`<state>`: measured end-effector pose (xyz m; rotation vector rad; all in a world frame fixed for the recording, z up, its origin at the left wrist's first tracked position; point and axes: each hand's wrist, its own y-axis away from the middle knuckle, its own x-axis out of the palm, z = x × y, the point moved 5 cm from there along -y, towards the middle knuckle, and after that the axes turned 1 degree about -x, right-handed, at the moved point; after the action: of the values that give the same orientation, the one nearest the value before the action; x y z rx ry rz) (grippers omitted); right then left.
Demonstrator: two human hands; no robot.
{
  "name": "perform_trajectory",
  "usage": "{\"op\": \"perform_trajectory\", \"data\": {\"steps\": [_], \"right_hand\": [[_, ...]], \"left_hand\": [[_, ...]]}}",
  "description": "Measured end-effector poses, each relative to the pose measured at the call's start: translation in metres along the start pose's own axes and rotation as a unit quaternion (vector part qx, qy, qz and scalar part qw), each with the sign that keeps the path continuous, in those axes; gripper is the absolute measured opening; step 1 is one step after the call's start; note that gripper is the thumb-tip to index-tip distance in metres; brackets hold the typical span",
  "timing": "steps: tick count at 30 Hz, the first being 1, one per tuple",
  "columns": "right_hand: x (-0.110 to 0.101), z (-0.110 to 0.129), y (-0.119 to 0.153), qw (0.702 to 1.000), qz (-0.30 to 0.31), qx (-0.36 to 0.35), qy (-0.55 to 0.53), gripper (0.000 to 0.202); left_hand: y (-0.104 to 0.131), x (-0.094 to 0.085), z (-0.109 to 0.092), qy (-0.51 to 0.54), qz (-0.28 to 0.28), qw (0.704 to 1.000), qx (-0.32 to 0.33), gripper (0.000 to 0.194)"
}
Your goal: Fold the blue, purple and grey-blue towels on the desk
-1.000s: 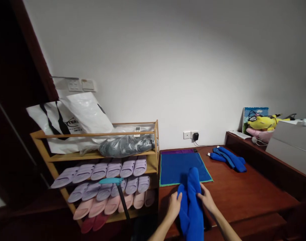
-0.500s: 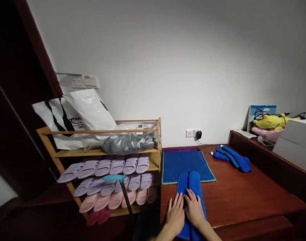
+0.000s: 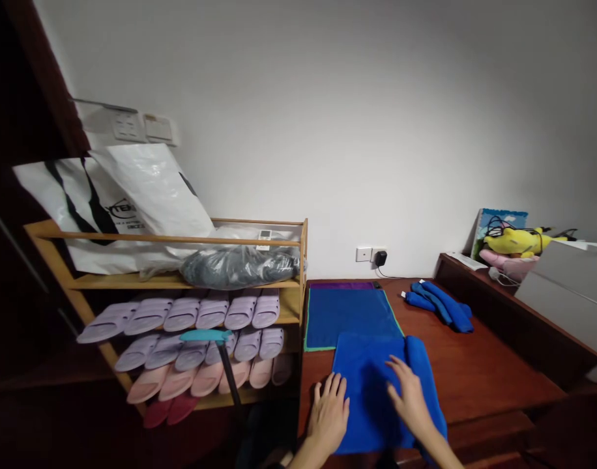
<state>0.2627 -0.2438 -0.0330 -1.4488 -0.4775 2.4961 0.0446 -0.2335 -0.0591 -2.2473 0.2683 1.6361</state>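
Note:
A bright blue towel (image 3: pixel 364 378) lies partly spread at the front of the wooden table, its right side still in a long roll (image 3: pixel 422 374). My left hand (image 3: pixel 329 407) rests flat on the towel's left edge, fingers stretched out. Over the towel, just left of the roll, my right hand (image 3: pixel 407 394) has its fingers apart and holds nothing; whether it touches the cloth I cannot tell. Behind, a darker blue cloth (image 3: pixel 350 312) with a green border lies flat, partly under the towel. Several blue rolled towels (image 3: pixel 445 306) lie farther back to the right.
A wooden rack (image 3: pixel 302 260) stands left of the table (image 3: pixel 494 365), holding several slippers (image 3: pixel 242 309), white bags (image 3: pixel 152 195) and a plastic-wrapped dark bundle (image 3: pixel 240 264). On the right ledge are a yellow plush toy (image 3: pixel 516 241) and a grey box (image 3: pixel 567 286).
The towel's left half has been unrolled to the left and now lies flat. My hands have moved apart, the left to the left and the right to the right. The view has shifted slightly.

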Motion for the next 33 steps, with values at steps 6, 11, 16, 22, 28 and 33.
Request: {"op": "perform_trajectory", "data": {"steps": [6,11,16,22,28,33], "right_hand": [[0.090,0.080,0.015,0.987,0.096,-0.008,-0.127,0.049],[0.078,0.045,0.026,0.993,0.109,-0.038,-0.033,0.049],[0.027,-0.045,0.029,0.988,0.090,-0.034,0.121,0.051],[-0.019,-0.137,0.033,0.969,0.139,-0.015,0.205,0.049],[-0.052,-0.203,0.034,0.962,0.139,0.072,0.222,0.049],[-0.062,-0.176,0.017,0.961,0.007,0.153,0.229,0.049]], "left_hand": [[0.006,0.011,0.010,-0.017,0.001,1.000,-0.026,0.043],[0.018,0.015,0.026,-0.031,-0.010,0.999,-0.037,0.045],[0.033,0.002,0.037,-0.033,-0.048,0.998,-0.021,0.048],[0.037,-0.004,0.046,-0.021,-0.063,0.998,-0.004,0.048],[0.037,-0.005,0.057,-0.041,-0.063,0.997,0.003,0.049],[0.030,-0.009,0.038,-0.086,-0.015,0.993,-0.083,0.060]]}}
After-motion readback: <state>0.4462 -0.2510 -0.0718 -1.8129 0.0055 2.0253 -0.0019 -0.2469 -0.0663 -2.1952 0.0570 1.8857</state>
